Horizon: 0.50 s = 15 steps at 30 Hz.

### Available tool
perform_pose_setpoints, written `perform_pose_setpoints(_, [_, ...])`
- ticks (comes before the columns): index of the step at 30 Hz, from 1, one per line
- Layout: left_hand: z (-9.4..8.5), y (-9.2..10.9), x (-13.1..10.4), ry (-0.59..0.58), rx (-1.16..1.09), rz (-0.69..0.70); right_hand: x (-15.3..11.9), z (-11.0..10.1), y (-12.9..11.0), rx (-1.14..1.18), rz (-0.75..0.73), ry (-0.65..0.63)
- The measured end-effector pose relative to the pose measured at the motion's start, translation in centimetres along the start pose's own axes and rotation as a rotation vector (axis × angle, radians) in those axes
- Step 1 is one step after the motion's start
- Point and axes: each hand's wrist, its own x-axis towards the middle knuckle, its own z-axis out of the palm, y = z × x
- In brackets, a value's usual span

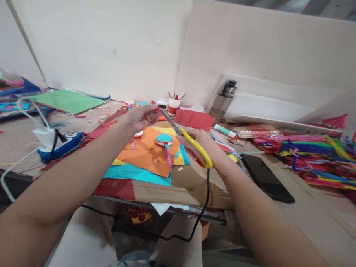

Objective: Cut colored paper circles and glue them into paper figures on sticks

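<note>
My left hand [143, 117] is closed, pinching a small red piece of paper [156, 105] between its fingertips. In my right hand [199, 141] is a pair of scissors [196, 147] with yellow handles. Its blade tips point up and left, close to the red paper; whether they touch it I cannot tell. Below the hands lies a small rattle-drum-shaped craft [164, 139] with a turquoise top and a purple stick. A second round white-and-red piece [138, 134] sits partly hidden behind my left wrist. Orange paper [147, 159] and turquoise paper [141, 174] lie beneath them.
Red paper squares [194, 119], a cup of pens [174, 104], a glue stick [224, 130] and a bottle [223, 101] stand or lie toward the back. A black phone [267, 178] and colourful pipe cleaners [318, 155] lie right. A blue power strip [59, 146] is left.
</note>
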Motion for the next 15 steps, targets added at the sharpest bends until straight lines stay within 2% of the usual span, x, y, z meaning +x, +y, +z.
perform_pose_setpoints(11, [-0.07, 0.04, 0.07, 0.002, -0.002, -0.006, -0.22, 0.24, -0.97, -0.026, 0.032, 0.058])
perform_pose_setpoints(15, [0.05, 0.19, -0.05, 0.007, -0.005, -0.008, -0.08, 0.19, -0.53, -0.045, -0.019, 0.069])
